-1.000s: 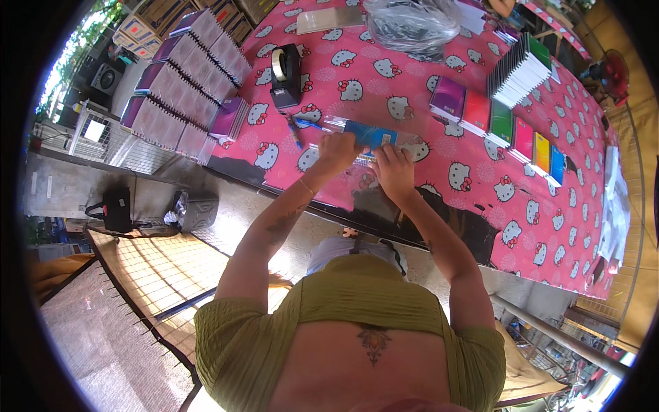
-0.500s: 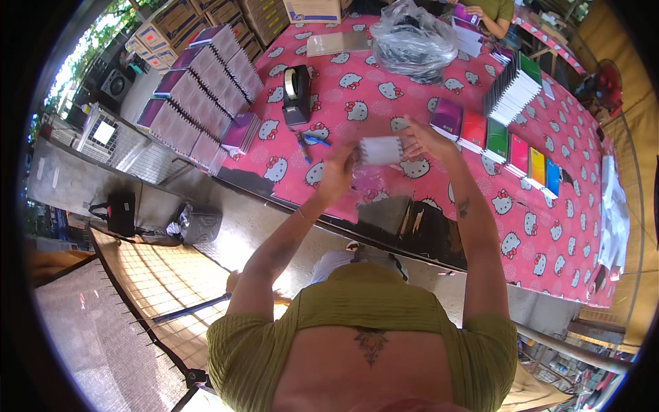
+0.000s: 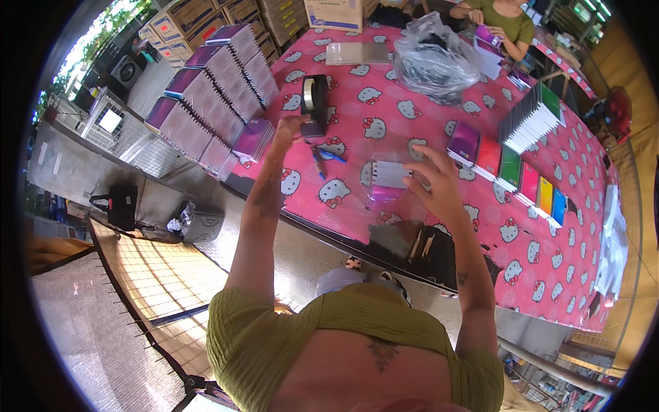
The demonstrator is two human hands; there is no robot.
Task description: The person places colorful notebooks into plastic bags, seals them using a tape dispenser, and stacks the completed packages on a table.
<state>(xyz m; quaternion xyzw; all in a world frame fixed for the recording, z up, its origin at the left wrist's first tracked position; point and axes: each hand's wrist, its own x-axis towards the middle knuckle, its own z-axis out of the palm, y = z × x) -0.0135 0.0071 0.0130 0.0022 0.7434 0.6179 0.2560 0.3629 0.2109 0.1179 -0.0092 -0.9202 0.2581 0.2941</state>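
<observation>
Small spiral notepad (image 3: 386, 184), white-covered with a purple lower part and seemingly inside a clear sleeve, lying flat on the pink cartoon-cat tabletop (image 3: 384, 123) near the person's edge; all places below are given from this notepad. Right hand (image 3: 432, 185), just right of the notepad and over its edge, fingers spread and curved, gripping nothing; whether the fingertips touch the sleeve cannot be told. Left hand (image 3: 288, 130), up and to the left, reaching to the black tape dispenser (image 3: 312, 103) with fingers loosely bent at its base; an actual pinch on tape cannot be made out. To do the step well, the judgement is that the right hand should press the sleeve flat and steady while the left draws a short, clean strip, so that the flap closes without creases. Between notepad and dispenser: blue pens (image 3: 326, 156). Far left: leaning rows of purple spiral notebooks (image 3: 206, 103). Right: a fanned line of notebooks in purple, red, green, pink, yellow and blue (image 3: 511, 172), with an upright stack of dark-edged notebooks (image 3: 532, 120) beyond. Farther up: a crumpled clear plastic bag (image 3: 432, 58), a flat clear sleeve (image 3: 357, 53), and brown cardboard cartons (image 3: 336, 12) bearing pale labels. Another person (image 3: 498, 20) sits at the far edge.
</observation>
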